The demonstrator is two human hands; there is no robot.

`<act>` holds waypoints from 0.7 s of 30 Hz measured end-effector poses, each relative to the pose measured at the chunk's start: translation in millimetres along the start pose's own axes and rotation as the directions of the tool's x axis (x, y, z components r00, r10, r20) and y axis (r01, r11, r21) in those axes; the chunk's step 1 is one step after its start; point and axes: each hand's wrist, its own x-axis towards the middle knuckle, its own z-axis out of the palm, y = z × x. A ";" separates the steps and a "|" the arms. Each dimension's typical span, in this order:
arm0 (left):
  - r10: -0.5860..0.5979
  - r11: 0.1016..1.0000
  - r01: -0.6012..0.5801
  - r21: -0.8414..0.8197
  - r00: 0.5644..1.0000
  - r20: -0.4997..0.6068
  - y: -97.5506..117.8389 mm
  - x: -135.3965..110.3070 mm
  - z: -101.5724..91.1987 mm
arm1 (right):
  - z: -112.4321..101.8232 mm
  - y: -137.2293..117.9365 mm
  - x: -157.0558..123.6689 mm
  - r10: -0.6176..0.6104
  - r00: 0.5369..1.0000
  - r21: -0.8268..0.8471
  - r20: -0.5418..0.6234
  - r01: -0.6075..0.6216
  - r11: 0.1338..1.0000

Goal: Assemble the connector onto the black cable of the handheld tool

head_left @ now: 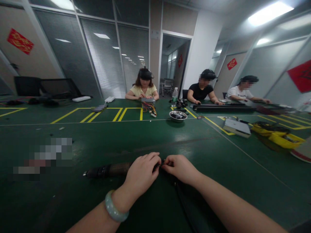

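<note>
One left hand (143,171) around a dark, metal-tipped cylindrical tool (114,170)

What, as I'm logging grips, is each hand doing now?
Left hand: closed on the dark cylindrical tool.
Right hand: pinched closed; what it holds can't be told.

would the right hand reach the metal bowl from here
Probably yes, with a stretch: nothing visible stands between the right hand and the metal bowl, though that hand looks busy pinching something small.
</note>
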 end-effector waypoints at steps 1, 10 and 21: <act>0.003 1.000 -0.003 0.000 1.000 0.003 -0.2 0.0 0.2 | -0.1 -0.4 -0.1 0.000 1.000 0.001 0.001 0.000 1.000; -0.031 0.999 0.031 -0.023 0.999 -0.013 -0.8 -1.0 1.6 | -1.0 -0.2 -1.2 -0.009 1.000 0.016 -0.005 0.009 1.000; -0.008 1.000 0.009 -0.027 0.999 0.049 1.9 0.7 -4.1 | 0.2 1.9 -0.7 -0.035 0.999 0.016 -0.020 0.036 0.999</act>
